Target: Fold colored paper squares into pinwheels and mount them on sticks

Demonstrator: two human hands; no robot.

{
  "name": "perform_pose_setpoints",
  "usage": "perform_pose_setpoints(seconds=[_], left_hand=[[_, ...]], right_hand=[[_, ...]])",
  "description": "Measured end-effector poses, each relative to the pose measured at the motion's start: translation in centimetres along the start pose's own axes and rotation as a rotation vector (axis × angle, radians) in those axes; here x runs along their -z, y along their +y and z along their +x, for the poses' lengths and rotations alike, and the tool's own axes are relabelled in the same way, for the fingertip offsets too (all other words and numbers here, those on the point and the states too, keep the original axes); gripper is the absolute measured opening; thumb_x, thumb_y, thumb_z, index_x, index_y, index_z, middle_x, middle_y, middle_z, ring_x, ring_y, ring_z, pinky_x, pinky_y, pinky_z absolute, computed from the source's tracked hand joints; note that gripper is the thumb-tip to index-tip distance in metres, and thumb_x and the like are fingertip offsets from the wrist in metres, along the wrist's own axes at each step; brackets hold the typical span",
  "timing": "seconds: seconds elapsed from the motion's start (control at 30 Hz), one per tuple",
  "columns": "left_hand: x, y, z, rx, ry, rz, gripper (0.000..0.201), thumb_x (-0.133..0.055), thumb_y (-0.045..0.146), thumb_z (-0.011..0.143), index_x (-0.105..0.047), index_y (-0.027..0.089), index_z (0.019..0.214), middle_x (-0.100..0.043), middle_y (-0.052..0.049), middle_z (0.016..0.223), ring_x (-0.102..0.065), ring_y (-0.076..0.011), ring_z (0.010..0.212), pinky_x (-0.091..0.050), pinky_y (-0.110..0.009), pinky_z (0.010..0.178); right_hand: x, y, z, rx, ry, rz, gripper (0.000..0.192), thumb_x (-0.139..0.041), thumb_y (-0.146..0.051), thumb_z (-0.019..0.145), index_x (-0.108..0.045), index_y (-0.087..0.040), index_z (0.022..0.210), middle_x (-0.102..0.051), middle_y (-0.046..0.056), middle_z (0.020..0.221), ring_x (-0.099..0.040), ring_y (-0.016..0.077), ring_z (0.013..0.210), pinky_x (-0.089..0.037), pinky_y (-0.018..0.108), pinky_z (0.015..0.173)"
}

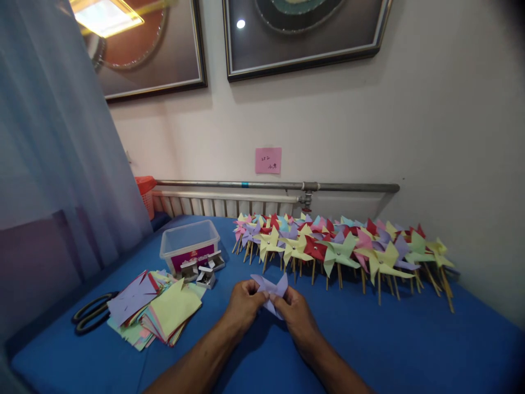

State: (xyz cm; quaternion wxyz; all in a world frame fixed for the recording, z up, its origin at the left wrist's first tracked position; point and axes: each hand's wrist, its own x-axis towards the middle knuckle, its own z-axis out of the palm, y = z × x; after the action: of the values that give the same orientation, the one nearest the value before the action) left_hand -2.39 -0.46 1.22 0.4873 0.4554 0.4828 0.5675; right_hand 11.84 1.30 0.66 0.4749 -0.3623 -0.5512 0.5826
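Observation:
A purple paper pinwheel (266,285) is held between both hands above the blue table cover, its points folded in toward the middle. My left hand (245,302) grips its left side, the thumb pressed near the centre. From the right, my right hand (297,313) pinches it the same way, thumb tips almost meeting. No stick shows on this pinwheel; the fingers hide its underside. Just left and beyond the hands sit small open boxes (206,278), with small metal bits in one. Cut paper squares, a yellow one (174,307) and a purple one (133,298) on top, lie farther left.
Many finished pinwheels on wooden sticks (338,253) stretch across the back right. A clear plastic tub (188,241) stands behind the boxes. Black-handled scissors (92,313) lie partly under the paper. A blue curtain (61,120) hangs at left; a pipe (270,185) runs along the wall.

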Motion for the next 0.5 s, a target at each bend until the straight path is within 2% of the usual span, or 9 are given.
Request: perform_pose_setpoints(seconds=[0.23,0.5], left_hand=[[-0.1,0.3,-0.1,0.014,-0.013,0.009,0.028,-0.074,0.037,0.062,-0.055,0.017,0.060,-0.050,0.005,0.052,-0.038,-0.0071,0.049,-0.029,-0.023,0.052],[-0.1,0.8,-0.2,0.028,-0.055,-0.023,0.024,-0.073,0.034,0.060,-0.058,0.016,0.062,-0.054,0.003,0.054,-0.042,-0.0085,0.052,-0.030,-0.023,0.054]], right_hand=[[0.2,0.7,0.3,-0.023,0.027,0.020,0.045,-0.079,-0.049,0.070,-0.078,-0.015,0.100,-0.079,0.008,0.085,-0.071,0.0292,0.082,-0.053,0.037,0.074],[0.4,1.7,0.6,-0.085,-0.024,0.083,0.050,-0.080,-0.052,0.069,-0.076,-0.015,0.102,-0.078,0.007,0.080,-0.071,0.0255,0.073,-0.052,0.033,0.066]])
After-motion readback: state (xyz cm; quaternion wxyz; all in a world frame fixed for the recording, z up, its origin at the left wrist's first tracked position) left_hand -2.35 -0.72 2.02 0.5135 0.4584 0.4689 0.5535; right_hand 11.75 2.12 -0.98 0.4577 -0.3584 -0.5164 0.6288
